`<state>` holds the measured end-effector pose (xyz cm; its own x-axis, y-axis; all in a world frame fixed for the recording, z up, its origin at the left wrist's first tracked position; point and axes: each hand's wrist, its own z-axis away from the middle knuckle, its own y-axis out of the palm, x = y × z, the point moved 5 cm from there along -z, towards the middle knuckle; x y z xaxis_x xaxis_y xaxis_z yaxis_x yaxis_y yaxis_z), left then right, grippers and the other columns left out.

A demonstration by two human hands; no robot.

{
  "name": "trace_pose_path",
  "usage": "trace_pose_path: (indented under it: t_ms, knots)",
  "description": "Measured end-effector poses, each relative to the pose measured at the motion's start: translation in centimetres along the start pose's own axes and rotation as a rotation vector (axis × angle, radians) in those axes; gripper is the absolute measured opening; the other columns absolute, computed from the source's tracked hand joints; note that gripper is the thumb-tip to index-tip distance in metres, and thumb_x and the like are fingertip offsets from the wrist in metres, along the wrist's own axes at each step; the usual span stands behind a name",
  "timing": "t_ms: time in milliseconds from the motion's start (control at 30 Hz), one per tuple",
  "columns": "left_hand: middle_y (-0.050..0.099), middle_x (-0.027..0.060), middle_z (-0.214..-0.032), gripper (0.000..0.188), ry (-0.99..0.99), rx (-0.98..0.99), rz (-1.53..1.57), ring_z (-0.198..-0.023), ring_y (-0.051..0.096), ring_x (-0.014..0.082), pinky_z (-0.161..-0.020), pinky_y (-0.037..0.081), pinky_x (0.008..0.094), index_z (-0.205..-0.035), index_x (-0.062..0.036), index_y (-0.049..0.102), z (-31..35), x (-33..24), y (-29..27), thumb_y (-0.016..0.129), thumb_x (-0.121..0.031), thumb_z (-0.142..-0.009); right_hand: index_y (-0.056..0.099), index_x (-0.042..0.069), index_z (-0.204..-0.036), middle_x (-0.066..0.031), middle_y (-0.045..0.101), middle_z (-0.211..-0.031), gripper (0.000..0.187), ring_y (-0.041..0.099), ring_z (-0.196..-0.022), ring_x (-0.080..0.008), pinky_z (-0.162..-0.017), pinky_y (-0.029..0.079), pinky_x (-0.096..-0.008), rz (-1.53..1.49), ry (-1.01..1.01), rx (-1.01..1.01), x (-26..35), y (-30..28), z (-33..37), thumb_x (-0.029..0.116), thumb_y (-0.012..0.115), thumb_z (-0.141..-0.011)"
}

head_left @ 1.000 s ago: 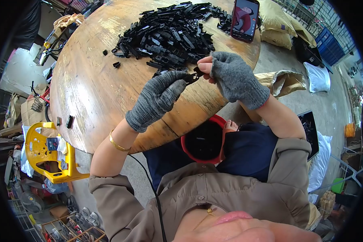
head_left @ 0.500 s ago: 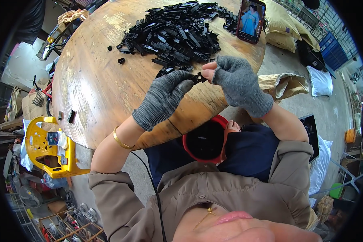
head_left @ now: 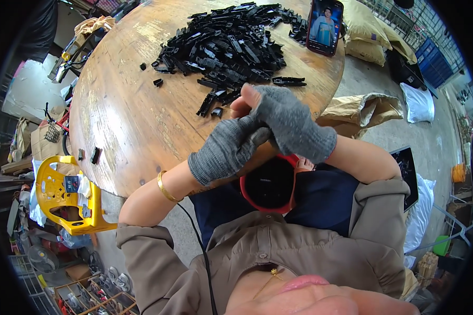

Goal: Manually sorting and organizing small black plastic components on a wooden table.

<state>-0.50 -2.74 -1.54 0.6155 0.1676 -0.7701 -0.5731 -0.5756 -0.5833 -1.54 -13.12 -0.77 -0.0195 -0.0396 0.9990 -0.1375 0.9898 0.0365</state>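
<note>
My two hands meet just over the near edge of the round wooden table (head_left: 126,131), both in grey knitted fingerless gloves. My left hand (head_left: 222,149) is closed, its fingers curled in against the right palm. Pressed over it from the right, my right hand (head_left: 291,123) has its fingers bent and bare fingertips showing. Whatever lies between them is hidden. Beyond the hands spreads a big heap of black plastic pieces (head_left: 220,47), long and narrow. One small black piece (head_left: 217,112) lies close to my left glove, and another long piece (head_left: 289,81) rests past my right hand.
Below the table edge, between my legs, stands a red bucket (head_left: 242,186) with a dark inside. A phone (head_left: 326,26) leans upright at the table's far right. Left of the table is a yellow plastic chair (head_left: 52,194); an open brown paper sack (head_left: 347,110) stands at the right.
Both hands have come nearer to me and closed together. The black plastic piece that showed between my fingers is now out of sight. The phone's picture has changed.
</note>
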Motion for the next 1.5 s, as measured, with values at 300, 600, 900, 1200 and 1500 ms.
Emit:
trace_pose_path:
  t_ms: [300,600,900,1200,1500]
  knots:
    - [0.058,0.0136,-0.085,0.026,0.127,0.275,-0.353,-0.075,0.059,0.0309,-0.066,0.049,0.0337,-0.106,-0.0109,0.056,0.5,-1.6,2.5,0.053,-0.024,-0.084,0.062,0.004,-0.082,-0.0055,0.058,-0.073,0.019,0.056,-0.067,-0.0144,-0.062,0.047,-0.0260,0.643,-0.332,-0.197,1.0,-7.4,-3.3,0.022,0.059,-0.082]
    - [0.057,0.0118,-0.077,0.016,0.031,-0.353,-0.641,-0.070,0.057,0.0266,-0.062,0.047,0.0349,-0.082,-0.0075,0.060,-0.7,1.4,-6.2,0.062,-0.022,-0.076,0.062,0.010,-0.084,-0.0077,0.056,-0.075,0.013,0.058,-0.075,-0.0223,-0.062,0.047,-0.0325,1.243,-0.804,0.000,0.3,-1.8,-4.5,0.014,0.061,-0.072]
    - [0.059,0.0169,-0.084,0.028,-0.349,-0.035,-0.767,-0.079,0.057,0.0321,-0.072,0.045,0.0397,-0.090,-0.0034,0.057,-1.0,6.8,-6.2,0.056,-0.029,-0.081,0.060,0.008,-0.086,-0.0129,0.055,-0.084,0.018,0.058,-0.075,-0.0273,-0.063,0.049,-0.0378,1.529,-0.376,0.121,-0.7,0.8,-7.0,0.023,0.054,-0.079]
    - [0.059,0.0176,-0.083,0.022,-0.250,-0.202,-0.637,-0.078,0.057,0.0335,-0.070,0.046,0.0404,-0.092,-0.0030,0.055,-1.4,6.5,-5.3,0.051,-0.023,-0.083,0.057,0.005,-0.081,-0.0127,0.056,-0.079,0.024,0.057,-0.074,-0.0291,-0.067,0.047,-0.0379,1.171,-0.469,-0.049,-0.7,-0.1,-6.0,0.026,0.062,-0.070]
    - [0.061,0.0092,-0.075,0.017,-0.318,-0.369,-0.019,-0.066,0.059,0.0172,-0.060,0.047,0.0284,-0.096,-0.0022,0.056,-1.7,8.2,-5.8,0.052,-0.016,-0.086,0.054,0.004,-0.083,-0.0121,0.058,-0.075,0.014,0.059,-0.071,-0.0264,-0.063,0.049,-0.0344,1.008,-0.633,-0.203,0.0,-1.3,-6.0,0.013,0.061,-0.075]
